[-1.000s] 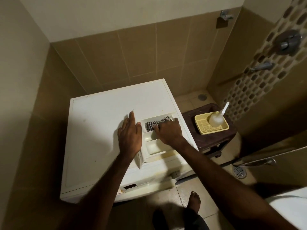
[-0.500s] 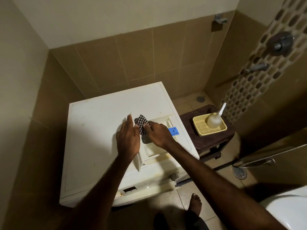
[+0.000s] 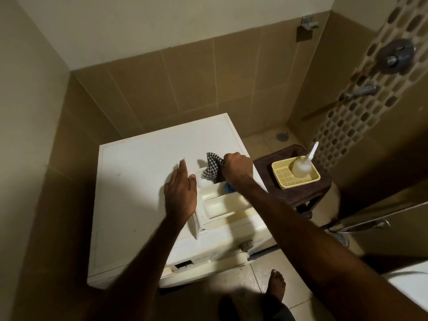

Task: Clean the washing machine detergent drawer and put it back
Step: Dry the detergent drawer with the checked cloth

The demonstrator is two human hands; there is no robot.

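Checkered cloth point(image 3: 212, 167) in curled right hand point(image 3: 237, 167), left hand point(image 3: 180, 193) flat.

Right hand point(image 3: 237, 167) hides drawer point(image 3: 222, 205) back; blue part point(image 3: 229, 187) unclear.

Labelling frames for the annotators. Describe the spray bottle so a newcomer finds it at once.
Start at the white washing machine and look to its right, where a dark wooden stool stands. On it sits a yellow perforated tray, and the spray bottle stands in that tray. It is the only translucent item there, round-bodied with a long white nozzle.
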